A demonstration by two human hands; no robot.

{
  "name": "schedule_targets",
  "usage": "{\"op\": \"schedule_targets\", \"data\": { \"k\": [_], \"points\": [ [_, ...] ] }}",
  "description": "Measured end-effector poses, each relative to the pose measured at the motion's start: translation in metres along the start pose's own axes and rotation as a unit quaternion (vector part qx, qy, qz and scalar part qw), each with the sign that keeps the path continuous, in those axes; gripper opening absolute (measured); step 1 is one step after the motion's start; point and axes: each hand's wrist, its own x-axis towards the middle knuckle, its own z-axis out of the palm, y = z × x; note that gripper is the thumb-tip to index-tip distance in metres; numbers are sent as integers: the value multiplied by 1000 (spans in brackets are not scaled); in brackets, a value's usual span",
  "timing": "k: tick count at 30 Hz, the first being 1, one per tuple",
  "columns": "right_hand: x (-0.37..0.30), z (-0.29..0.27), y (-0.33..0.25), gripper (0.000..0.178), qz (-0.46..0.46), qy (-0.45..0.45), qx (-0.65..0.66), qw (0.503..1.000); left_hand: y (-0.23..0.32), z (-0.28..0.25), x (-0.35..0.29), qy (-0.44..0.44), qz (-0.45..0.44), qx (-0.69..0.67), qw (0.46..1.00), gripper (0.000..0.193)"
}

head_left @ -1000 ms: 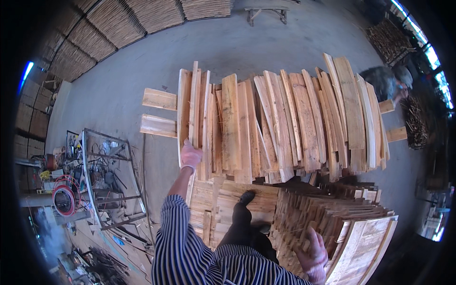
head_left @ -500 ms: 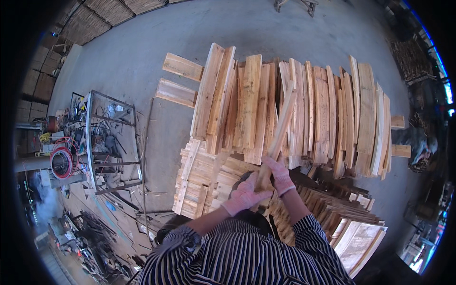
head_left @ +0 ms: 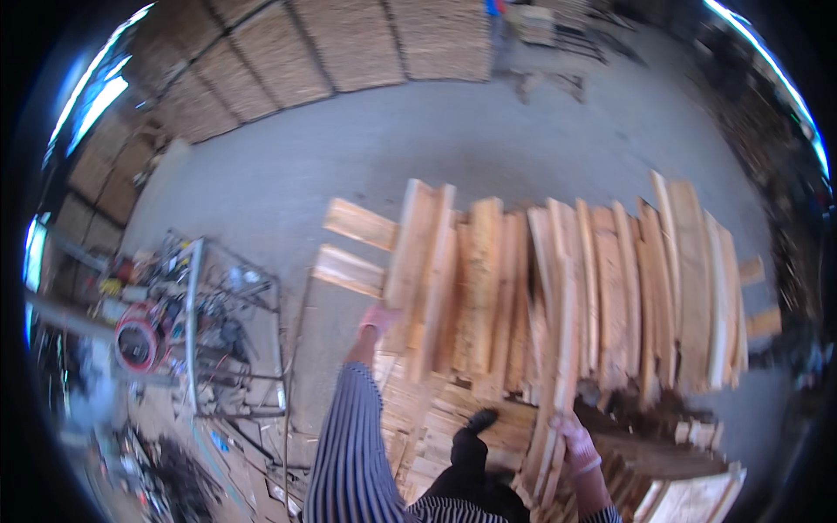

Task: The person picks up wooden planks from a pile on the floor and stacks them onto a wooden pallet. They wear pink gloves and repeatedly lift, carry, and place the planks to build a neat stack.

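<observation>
A row of rough wooden boards [head_left: 488,296] stands side by side in front of me. My left hand [head_left: 379,321], in a pale pink glove, is at the near left side of the row, against the leftmost board [head_left: 412,244]. Motion blur smears its fingers. My right hand [head_left: 575,440], gloved alike, closes on the near end of a long narrow wooden board [head_left: 547,401], which slants from near me up against the row. Below the row, a lower layer of pale boards [head_left: 436,436] lies flat to the left of my right hand.
Two short boards [head_left: 359,225] jut out at the row's left. A metal frame [head_left: 193,322] with tools and a red hose coil [head_left: 139,340] stands left. More stacked boards [head_left: 689,501] lie at lower right. My dark shoe [head_left: 481,420] shows near the middle. Tall stacks [head_left: 349,44] line the back.
My left hand has left the narrow board and reached out to the row's left side. The board has come down nearer the row, with my right hand still on it. The view has tilted up.
</observation>
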Motion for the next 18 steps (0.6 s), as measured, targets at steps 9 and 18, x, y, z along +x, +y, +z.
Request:
{"op": "schedule_targets", "data": {
  "k": [9, 18],
  "points": [
    [5, 4, 9, 73, -37, 19, -90, 995, -2, -15, -157, -149, 134, -450, 870, 68],
    [-59, 96, -71, 70, -157, -52, -67, 984, 104, 52, -361, -174, 423, -378, 805, 77]
  ]
}}
